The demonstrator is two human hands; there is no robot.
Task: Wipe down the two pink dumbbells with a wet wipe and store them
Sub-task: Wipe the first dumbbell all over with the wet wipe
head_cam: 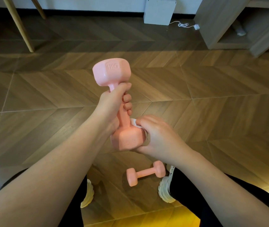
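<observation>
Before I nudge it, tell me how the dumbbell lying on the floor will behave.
The floor dumbbell probably won't roll far: its heads look flat-sided. Likely light: the held dumbbell reads 1KG. Smooth coating, maybe slippery.

One pink dumbbell (124, 120) hung upright, wet wipe (133, 121) against its lower head; the other dumbbell (145, 175) lay on the floor (212, 112).

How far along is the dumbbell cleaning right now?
Nothing looks finished yet. In hand: the left hand grips the handle of one pink dumbbell while the right hand presses a white wipe against its lower head. Left: the second dumbbell lies on the floor between the shoes, whether wiped I cannot tell, and neither is stored.
</observation>
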